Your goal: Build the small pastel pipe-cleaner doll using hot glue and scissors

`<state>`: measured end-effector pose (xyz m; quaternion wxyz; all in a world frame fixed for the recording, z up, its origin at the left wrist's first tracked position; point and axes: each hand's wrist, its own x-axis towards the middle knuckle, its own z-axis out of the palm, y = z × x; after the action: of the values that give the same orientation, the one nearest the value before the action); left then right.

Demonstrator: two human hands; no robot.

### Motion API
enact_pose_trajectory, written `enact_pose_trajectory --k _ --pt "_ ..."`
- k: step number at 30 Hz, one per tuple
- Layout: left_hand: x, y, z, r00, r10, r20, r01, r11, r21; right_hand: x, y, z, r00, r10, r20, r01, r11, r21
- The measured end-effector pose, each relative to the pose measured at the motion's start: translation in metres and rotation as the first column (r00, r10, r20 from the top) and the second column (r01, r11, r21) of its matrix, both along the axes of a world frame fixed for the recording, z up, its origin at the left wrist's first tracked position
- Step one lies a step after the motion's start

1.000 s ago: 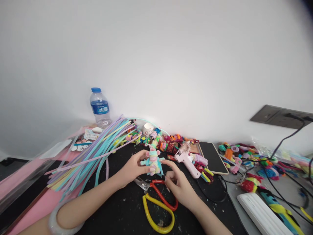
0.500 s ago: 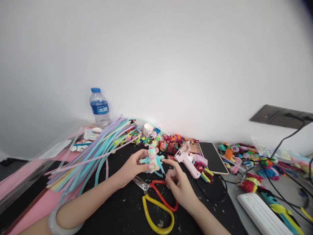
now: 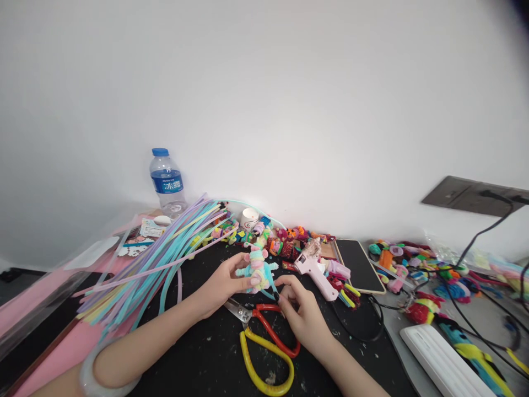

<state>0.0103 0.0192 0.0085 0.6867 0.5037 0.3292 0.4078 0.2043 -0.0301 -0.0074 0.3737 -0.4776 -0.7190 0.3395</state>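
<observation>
My left hand (image 3: pixel 231 278) grips a small figure of fuzzy pastel pipe cleaners (image 3: pixel 258 271), its thumb across the front and its fingers behind. The figure has pink, yellow and turquoise bands and arms sticking out sideways. A light-blue pipe cleaner (image 3: pixel 274 288) curves down from its right side and ends in a dark tip. At that tip my right hand (image 3: pixel 301 309) is closed, with thumb and fingers pinched together; its fingertips partly hide the end. Under both hands lie scissors (image 3: pixel 268 353) with one red and one yellow handle, on the black work surface.
Loose pastel pipe cleaners (image 3: pixel 165 270) lie to the left, below a water bottle (image 3: pixel 167 182). A pink glue gun (image 3: pixel 316 273) rests right of the figure, its cable trailing. Colourful finished figures (image 3: pixel 289 242), a paper cup (image 3: pixel 249 219) and a white power strip (image 3: pixel 444 361) surround the area.
My right index finger has drawn back from the figure's arm and curled in toward the dark tip of the blue pipe cleaner. My left hand keeps its hold on the figure.
</observation>
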Motion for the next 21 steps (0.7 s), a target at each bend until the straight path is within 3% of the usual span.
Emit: enact_pose_trajectory --k 21 --pt "0.001 0.0002 -0.0019 0.998 -0.026 0.049 0.027 1.0 -0.006 -0.0008 0.0002 -0.0002 0.998 0.019 0.054 -0.02 1.0 0.021"
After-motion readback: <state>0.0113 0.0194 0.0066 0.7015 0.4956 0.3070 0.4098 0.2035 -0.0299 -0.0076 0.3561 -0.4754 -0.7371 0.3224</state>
